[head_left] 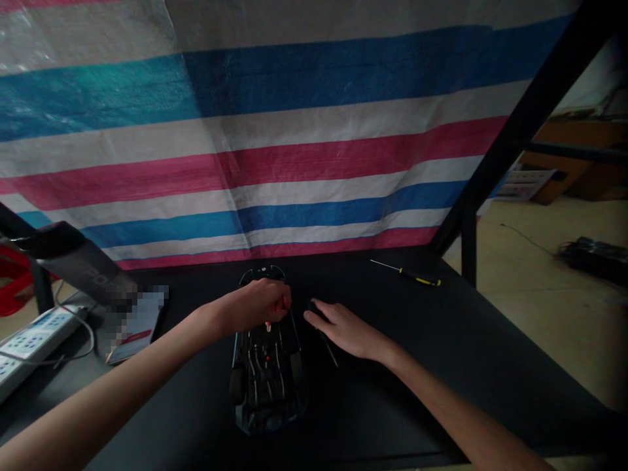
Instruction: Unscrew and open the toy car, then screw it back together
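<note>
A dark toy car (267,373) lies upside down on the black table (392,392), its wheels and underside details facing up. Over the car's far half is my left hand (265,302), its fingers curled closed; what they pinch, if anything, is too small to make out. Just right of the car, my right hand (343,327) rests low over the table with its fingers around the dark handle of a screwdriver, whose thin shaft (331,352) points toward the near edge. A second screwdriver (415,277), black and yellow, lies farther back on the right.
At the left are a dark bottle (93,268), a phone (140,327) and a white power strip (36,347) with a grey cable. A striped sheet (314,157) hangs behind the table. Dark metal frame bars (468,248) rise at the right.
</note>
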The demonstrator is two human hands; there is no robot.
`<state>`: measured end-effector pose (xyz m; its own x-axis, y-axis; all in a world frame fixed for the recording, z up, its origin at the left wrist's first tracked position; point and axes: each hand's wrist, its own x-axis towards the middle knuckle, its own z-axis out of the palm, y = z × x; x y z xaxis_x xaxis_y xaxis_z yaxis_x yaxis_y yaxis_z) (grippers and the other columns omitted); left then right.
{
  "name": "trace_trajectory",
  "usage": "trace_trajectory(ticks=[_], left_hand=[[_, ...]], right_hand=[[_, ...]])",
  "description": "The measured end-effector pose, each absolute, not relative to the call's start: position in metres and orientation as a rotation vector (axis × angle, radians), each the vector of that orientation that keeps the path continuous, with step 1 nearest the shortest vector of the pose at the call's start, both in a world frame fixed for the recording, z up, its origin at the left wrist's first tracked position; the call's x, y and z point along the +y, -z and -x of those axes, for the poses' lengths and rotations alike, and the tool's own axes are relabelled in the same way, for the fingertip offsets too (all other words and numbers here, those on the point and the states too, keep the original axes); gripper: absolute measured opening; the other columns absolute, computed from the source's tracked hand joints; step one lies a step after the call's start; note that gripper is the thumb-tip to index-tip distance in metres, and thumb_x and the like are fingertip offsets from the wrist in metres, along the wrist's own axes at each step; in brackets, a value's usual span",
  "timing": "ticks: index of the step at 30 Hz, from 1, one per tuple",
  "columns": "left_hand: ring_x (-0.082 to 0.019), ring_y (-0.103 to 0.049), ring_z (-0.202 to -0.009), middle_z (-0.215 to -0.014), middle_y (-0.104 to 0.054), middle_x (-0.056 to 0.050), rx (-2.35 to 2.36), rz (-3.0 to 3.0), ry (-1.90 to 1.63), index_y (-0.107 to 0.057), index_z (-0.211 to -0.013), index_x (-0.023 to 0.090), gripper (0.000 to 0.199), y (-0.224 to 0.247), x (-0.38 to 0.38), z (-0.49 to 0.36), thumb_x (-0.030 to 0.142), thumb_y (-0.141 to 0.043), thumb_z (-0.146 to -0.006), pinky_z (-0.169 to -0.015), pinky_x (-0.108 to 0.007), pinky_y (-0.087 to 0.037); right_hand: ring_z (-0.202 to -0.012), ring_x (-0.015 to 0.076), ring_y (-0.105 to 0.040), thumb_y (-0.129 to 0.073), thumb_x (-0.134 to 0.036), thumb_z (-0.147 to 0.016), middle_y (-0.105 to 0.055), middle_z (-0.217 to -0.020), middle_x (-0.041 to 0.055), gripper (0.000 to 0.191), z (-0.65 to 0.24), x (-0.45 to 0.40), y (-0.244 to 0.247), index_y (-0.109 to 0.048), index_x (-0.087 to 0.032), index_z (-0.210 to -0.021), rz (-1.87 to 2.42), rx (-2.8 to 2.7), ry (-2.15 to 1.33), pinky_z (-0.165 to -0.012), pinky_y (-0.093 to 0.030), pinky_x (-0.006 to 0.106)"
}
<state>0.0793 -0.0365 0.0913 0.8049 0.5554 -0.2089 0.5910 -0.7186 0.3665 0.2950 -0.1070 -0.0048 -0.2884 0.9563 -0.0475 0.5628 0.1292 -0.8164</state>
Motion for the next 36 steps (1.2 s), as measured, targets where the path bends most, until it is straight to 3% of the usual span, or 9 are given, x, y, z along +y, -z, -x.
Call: trace_trajectory(ticks=[16,22,24,26,28,32,36], left_hand=[[-0.013,-0.065,-0.08,-0.105,-0.063,-0.002,0.876,-2.594,-0.137,-0.065,-0.11,0.022,0.017,-0.077,-0.063,-0.065,0.021,-0.057,-0.096,-0.073,-0.024,-0.053],[-0.015,-0.066,-0.092,-0.114,-0.062,-0.003,0.858,-2.601,-0.206,-0.067,-0.117,0.025,0.023,-0.077,-0.066,-0.067,0.022,-0.054,-0.098,-0.083,-0.026,-0.053],[-0.015,-0.065,-0.091,-0.112,-0.062,-0.003,0.89,-2.557,-0.265,-0.068,-0.118,0.025,0.024,-0.074,-0.063,-0.063,0.023,-0.053,-0.098,-0.084,-0.028,-0.053],[-0.016,-0.065,-0.092,-0.113,-0.062,-0.003,0.929,-2.516,-0.344,-0.068,-0.118,0.026,0.026,-0.07,-0.056,-0.057,0.024,-0.052,-0.098,-0.086,-0.03,-0.053],[-0.019,-0.063,-0.103,-0.117,-0.062,-0.004,0.992,-2.513,-0.494,-0.068,-0.117,0.027,0.025,-0.064,-0.045,-0.049,0.025,-0.052,-0.098,-0.093,-0.034,-0.052],[-0.026,-0.053,-0.124,-0.123,-0.061,-0.005,1.249,-2.448,-0.817,-0.064,-0.117,0.025,0.024,-0.046,-0.022,-0.032,0.029,-0.054,-0.096,-0.111,-0.047,-0.041],[-0.024,-0.049,-0.135,-0.138,-0.054,-0.007,1.251,-2.192,-0.999,-0.053,-0.13,0.024,0.033,-0.025,-0.013,-0.027,0.034,-0.051,-0.098,-0.117,-0.043,-0.037]], right_hand=[[-0.142,0.0311,-0.046,-0.044,-0.071,-0.094,-0.056,-0.148,0.0143,0.076,-0.3,-0.104,0.006,-0.056,-0.015,-0.145,1.474,-1.84,-1.024,-0.119,-0.032,0.045],[-0.141,0.0323,-0.047,-0.044,-0.067,-0.096,-0.058,-0.145,0.0167,0.073,-0.301,-0.101,0.005,-0.056,-0.013,-0.144,1.489,-1.844,-0.978,-0.117,-0.034,0.046],[-0.133,0.032,-0.055,-0.043,-0.064,-0.098,-0.064,-0.138,0.0178,0.069,-0.302,-0.1,0.004,-0.056,-0.012,-0.142,1.483,-1.862,-0.965,-0.112,-0.039,0.045],[-0.11,0.0286,-0.07,-0.04,-0.059,-0.101,-0.075,-0.115,0.0148,0.062,-0.303,-0.1,0.003,-0.059,-0.013,-0.138,1.457,-1.896,-0.971,-0.097,-0.05,0.041],[-0.088,0.0239,-0.073,-0.04,-0.054,-0.103,-0.077,-0.094,0.0087,0.051,-0.303,-0.1,0.002,-0.061,-0.017,-0.131,1.425,-1.932,-0.968,-0.083,-0.052,0.035],[-0.081,0.0199,-0.068,-0.047,-0.044,-0.103,-0.073,-0.092,0.0039,0.03,-0.303,-0.101,-0.001,-0.065,-0.022,-0.112,1.377,-1.989,-0.905,-0.077,-0.048,0.031],[-0.076,0.0165,-0.066,-0.057,-0.035,-0.098,-0.072,-0.088,0.0003,0.016,-0.299,-0.101,-0.003,-0.068,-0.023,-0.101,1.328,-2.067,-0.912,-0.071,-0.046,0.027]])
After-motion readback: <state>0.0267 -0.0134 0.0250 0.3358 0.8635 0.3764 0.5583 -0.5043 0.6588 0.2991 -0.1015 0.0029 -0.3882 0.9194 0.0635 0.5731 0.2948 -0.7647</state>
